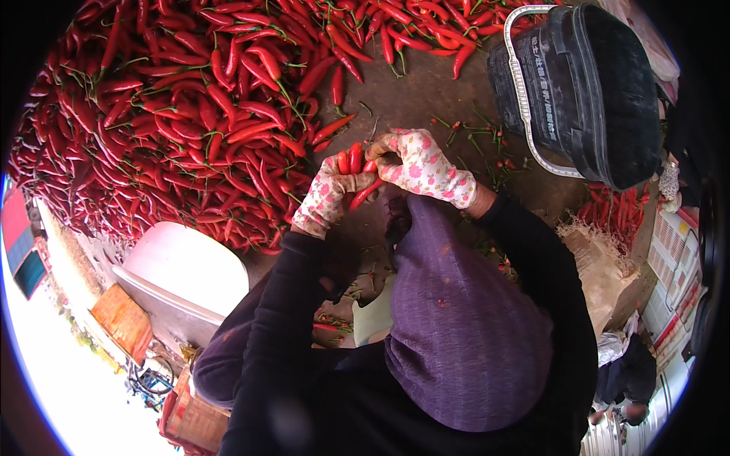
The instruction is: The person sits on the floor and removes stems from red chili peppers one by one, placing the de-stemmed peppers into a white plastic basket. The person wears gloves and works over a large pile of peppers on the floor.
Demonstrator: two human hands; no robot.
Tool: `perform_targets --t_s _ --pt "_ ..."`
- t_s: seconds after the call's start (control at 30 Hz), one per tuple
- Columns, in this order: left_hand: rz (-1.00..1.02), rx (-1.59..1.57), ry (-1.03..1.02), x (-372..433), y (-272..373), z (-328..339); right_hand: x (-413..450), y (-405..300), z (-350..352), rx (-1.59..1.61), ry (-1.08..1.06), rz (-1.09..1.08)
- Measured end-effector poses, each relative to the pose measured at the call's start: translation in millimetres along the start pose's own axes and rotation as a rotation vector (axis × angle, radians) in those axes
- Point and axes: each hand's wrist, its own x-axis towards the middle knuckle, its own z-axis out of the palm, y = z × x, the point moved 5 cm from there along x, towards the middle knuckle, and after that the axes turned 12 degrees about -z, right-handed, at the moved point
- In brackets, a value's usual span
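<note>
My left hand [328, 194], in a floral-printed fabric glove, grips several red chili peppers [355, 158] that stick out between its thumb and fingers. My right hand [419, 166] wears a matching glove, its fingertips soiled brown. Its bent thumb and forefinger pinch at the end of one of these peppers, close against the left hand; the stem there is hidden. Both hands are above the floor in front of my knees. A large heap of red chili peppers [188, 119], most with green stems, spreads ahead and to the left, beside my left hand.
A black bucket [547, 85] with a white handle lies tilted at right, bearing writing. Cut green stems [476, 134] litter the brown floor [416, 97]. A white tub [188, 262] stands at left, a woven sack [599, 268] and more peppers [613, 214] at right.
</note>
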Motion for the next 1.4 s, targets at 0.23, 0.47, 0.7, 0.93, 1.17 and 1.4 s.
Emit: perform_targets --t_s 0.23,0.47,0.7,0.93,1.17,1.4 --pt "0.149 -0.151 -0.191 -4.8 14.1 31.0 -59.6 63.7 -22.0 0.498 0.164 0.523" --pt "0.322 -0.269 -0.044 -10.1 3.1 -18.0 -27.0 71.2 -31.6 -0.46 -0.329 0.181" --pt "0.194 -0.573 0.229 -11.4 -35.1 -74.2 94.0 118.9 56.1 -0.953 -0.218 0.276" --pt "0.313 -0.688 0.215 11.9 -22.1 -59.9 42.3 87.3 18.2 -0.416 -0.094 0.153" --pt "0.2 -0.811 0.296 37.7 -49.3 -41.6 -17.3 40.9 28.7 -0.355 -0.337 0.195" --pt "0.128 -0.949 0.259 17.2 -65.1 -60.7 -12.1 12.8 65.9 -0.46 -0.608 -0.223"
